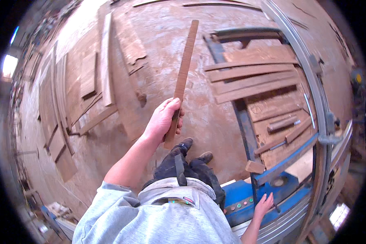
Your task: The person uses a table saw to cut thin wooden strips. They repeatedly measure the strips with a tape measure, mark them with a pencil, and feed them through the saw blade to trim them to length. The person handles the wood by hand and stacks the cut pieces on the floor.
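Note:
My left hand [165, 118] is closed around a long, narrow wooden strip [186, 61], gripping it near its lower end. The strip points away from me, raised over the floor. Low on the right, my right hand [263, 205] is over the blue machine [239, 194], its fingers stretched out and apart. A small black handle [276, 208] is close beside those fingers; whether they touch it I cannot tell. A row of coloured buttons [239, 205] lies along the machine's front, left of that hand.
Wooden boards [256, 77] lie across the machine's far frame. Several short offcuts [282, 123] and a small wooden block [255, 166] rest nearer. A metal rail [301, 44] curves along the right. More planks [106, 61] and panels [88, 75] are stacked to my left.

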